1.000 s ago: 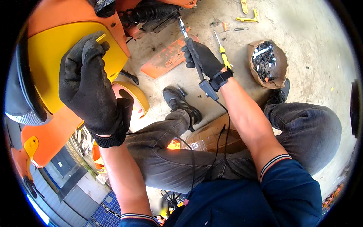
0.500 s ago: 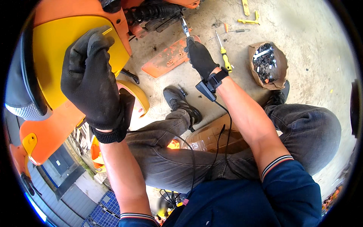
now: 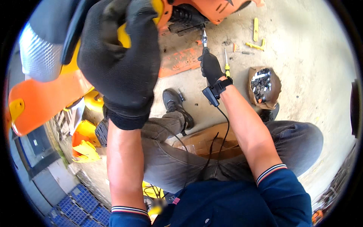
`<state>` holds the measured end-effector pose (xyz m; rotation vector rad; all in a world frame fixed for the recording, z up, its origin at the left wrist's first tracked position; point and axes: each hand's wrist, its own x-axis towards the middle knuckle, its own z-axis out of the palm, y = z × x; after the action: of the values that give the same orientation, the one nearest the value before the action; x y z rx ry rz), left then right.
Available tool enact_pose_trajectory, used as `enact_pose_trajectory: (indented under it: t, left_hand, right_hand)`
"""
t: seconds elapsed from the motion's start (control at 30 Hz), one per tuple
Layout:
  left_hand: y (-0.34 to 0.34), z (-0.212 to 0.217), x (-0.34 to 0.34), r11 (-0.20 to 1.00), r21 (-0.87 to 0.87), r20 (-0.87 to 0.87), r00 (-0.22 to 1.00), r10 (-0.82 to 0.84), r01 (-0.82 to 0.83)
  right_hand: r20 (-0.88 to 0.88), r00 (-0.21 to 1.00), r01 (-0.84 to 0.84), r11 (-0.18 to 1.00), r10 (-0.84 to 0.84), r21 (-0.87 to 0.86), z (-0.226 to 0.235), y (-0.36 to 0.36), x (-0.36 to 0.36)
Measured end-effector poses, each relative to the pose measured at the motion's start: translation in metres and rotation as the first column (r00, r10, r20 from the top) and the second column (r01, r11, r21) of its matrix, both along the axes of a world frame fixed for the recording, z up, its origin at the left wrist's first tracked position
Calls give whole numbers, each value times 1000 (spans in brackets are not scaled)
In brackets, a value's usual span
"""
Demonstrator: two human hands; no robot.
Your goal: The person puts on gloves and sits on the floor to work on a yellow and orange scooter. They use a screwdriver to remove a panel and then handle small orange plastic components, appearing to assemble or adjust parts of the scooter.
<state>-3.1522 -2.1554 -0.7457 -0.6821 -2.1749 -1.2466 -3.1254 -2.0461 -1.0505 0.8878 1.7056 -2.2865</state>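
Pale concrete floor [image 3: 298,64] spreads under everything I watch through the head view, with blue plastic crates [image 3: 81,198] stacked at the lower left and orange bodywork [image 3: 219,8] crowding the top.

The relation that matters from my seat is the one between the silver pliers-like tool [image 3: 204,39] and the dark underside assembly [image 3: 181,28] below that bodywork. The tool's long axis runs almost straight away from my body, out of the right hand [image 3: 212,67], and its head meets the right end of the assembly; whether it bites there or only rests against it, I cannot tell. My right hand is clearly the nearer one, its gloved fingers closed round the tool, which lies just ahead of the knuckles.

My left hand [image 3: 121,68] is well apart from it, raised close to the lens on the left. Its fingers curl, and a yellow panel [image 3: 124,36] shows through the gap between them; I cannot tell whether they grip anything. From this hand the tool lies off to the right.

Just right of the right hand, a screwdriver [image 3: 227,67] with a yellow handle lies on the floor. To the left is a loose orange panel [image 3: 177,63], and farther right a brown paper bag [image 3: 278,89] stands open, holding small dark pieces [image 3: 261,89].
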Motion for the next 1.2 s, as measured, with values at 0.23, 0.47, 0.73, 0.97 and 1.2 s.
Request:
enact_pose_trajectory:
  t: [0.23, 0.47, 0.73, 0.97, 1.2]
  left_hand:
    - [-13, 11, 23, 985, 116, -286, 946, 155, -126]
    - [-37, 16, -23, 982, 68, -584, 791, 182, -176]
    - [-31, 19, -38, 969, 65, -722, 659, 211, -239]
    - [-22, 34, -38, 967, 66, -790, 579, 202, -247]
    - [-26, 32, -30, 957, 58, -703, 669, 241, -283]
  right_hand:
    - [-86, 994, -63, 991, 74, 119, 16, 4, 0]
    - [87, 994, -60, 996, 65, -59, 26, 6, 0]
    - [128, 989, -70, 996, 77, -54, 36, 6, -2]
    - [138, 986, -84, 995, 90, -50, 30, 8, -6]
    - [138, 985, -108, 994, 106, 10, 19, 10, -7]
